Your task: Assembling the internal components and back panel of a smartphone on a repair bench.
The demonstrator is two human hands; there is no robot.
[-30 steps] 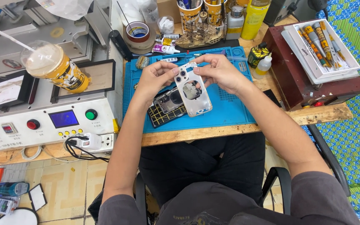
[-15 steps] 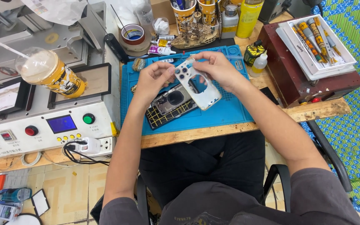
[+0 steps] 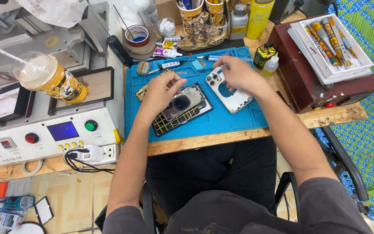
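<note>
Back cover (image 3: 232, 93) lies flat under right hand (image 3: 239, 73), beside phone frame (image 3: 182, 106).

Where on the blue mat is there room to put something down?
The blue mat is bare along its front edge, below the phone frame and white back cover. Its back edge is crowded with tubes, cups and bottles.

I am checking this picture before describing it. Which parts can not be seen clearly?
- Head view: the left hand covers the upper end of the phone frame.
- The right hand hides the top edge of the white back cover.
- Small parts inside the frame are too small to tell.
- The cup straw is cut off at the left edge.
</note>
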